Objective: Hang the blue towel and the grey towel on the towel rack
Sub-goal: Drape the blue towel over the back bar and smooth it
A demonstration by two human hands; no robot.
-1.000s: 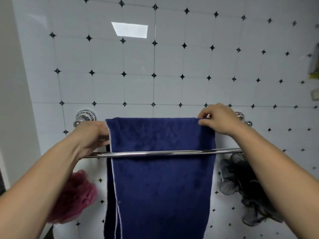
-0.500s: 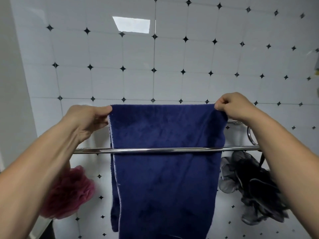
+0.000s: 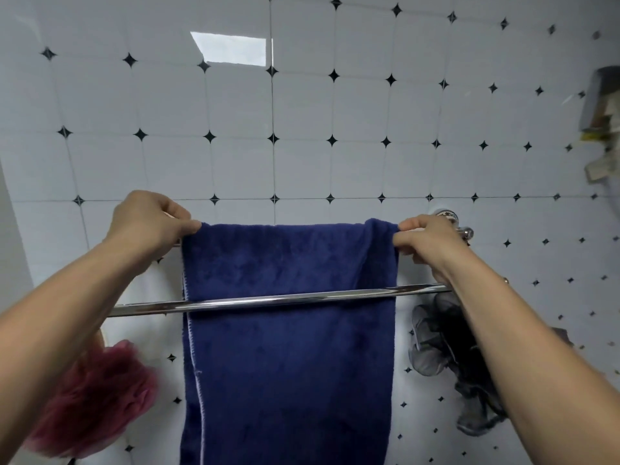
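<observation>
The blue towel (image 3: 288,357) hangs down behind the chrome front bar of the towel rack (image 3: 268,301), its top fold lying along the back bar, which it hides. My left hand (image 3: 151,223) pinches the towel's top left corner. My right hand (image 3: 427,241) pinches the top right corner, where the cloth is bunched. A chrome wall mount (image 3: 451,219) shows just past my right hand. The grey towel is not in view.
A pink bath pouf (image 3: 97,397) hangs low on the left. A grey-black mesh pouf (image 3: 446,357) hangs under the rack's right end. White wall tiles with black diamonds fill the background. A cluttered shelf (image 3: 604,122) juts in at the right edge.
The towel's top edge, lifted half a second ago, has come back down toward the back bar, held by both hands. The right mount has come back into view.
</observation>
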